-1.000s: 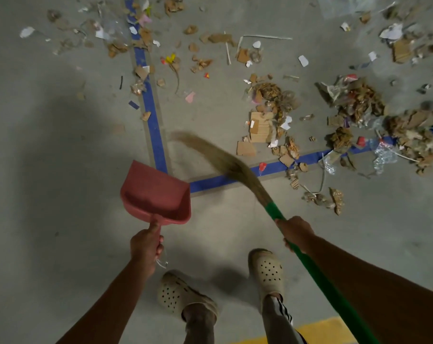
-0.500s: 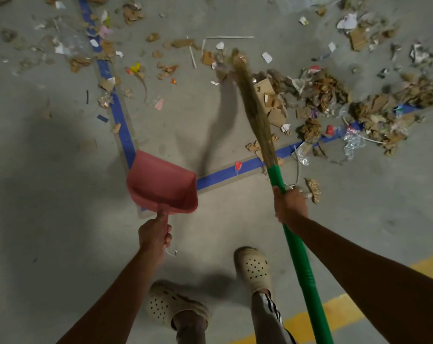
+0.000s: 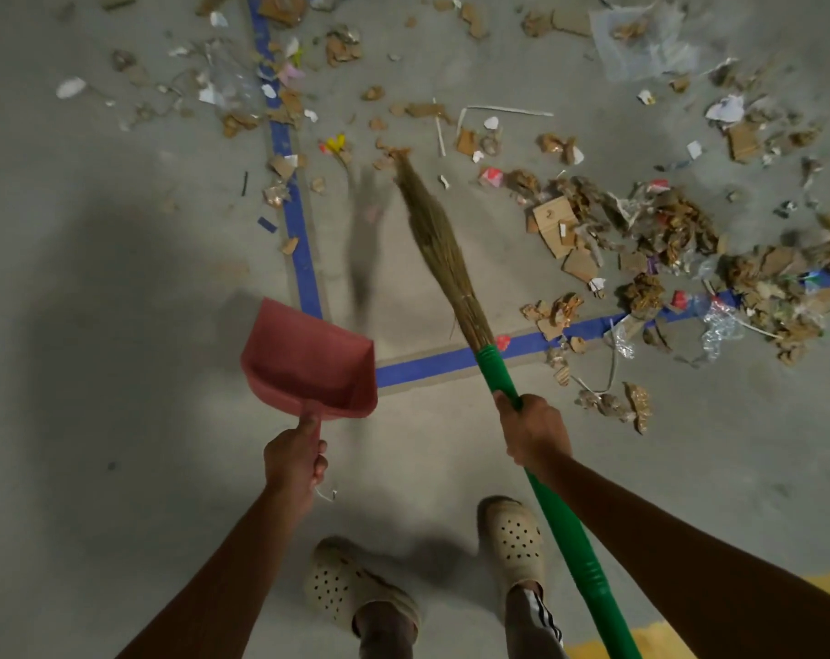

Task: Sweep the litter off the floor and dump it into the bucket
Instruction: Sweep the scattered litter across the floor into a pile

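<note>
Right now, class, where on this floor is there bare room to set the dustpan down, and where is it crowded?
Bare concrete lies left of the blue tape line and the red dustpan, and between the dustpan and the shoes. Crowded: the cardboard litter right of the broom.

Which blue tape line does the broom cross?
The rightward tape line, running under the litter; the broom crosses it at the green handle's top. The other line, beside the dustpan, lies left of the broom.
</note>
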Action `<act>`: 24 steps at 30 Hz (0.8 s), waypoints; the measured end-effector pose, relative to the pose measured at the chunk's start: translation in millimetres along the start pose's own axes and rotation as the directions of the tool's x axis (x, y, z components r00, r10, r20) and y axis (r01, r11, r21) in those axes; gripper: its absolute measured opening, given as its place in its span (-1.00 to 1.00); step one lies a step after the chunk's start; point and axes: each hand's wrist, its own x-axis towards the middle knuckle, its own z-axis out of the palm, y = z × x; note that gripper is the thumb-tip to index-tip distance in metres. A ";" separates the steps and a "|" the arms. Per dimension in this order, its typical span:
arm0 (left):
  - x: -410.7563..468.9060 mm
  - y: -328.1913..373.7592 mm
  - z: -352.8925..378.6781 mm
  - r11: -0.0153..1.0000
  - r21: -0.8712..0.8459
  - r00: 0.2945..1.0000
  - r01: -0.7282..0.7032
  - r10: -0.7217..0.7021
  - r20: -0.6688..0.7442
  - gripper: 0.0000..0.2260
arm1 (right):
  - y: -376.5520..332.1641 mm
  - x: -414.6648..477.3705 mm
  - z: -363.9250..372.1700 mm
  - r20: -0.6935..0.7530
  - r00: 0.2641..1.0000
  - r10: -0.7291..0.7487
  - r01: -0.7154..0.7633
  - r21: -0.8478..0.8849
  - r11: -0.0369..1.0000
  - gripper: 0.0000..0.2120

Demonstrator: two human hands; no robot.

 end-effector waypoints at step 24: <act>93.3 20.7 -243.7 0.972 -0.229 0.954 0.060 -0.124 -0.274 -0.67 | -237.0 -46.0 192.6 0.436 0.883 -0.175 0.315 -0.273 0.909 -0.63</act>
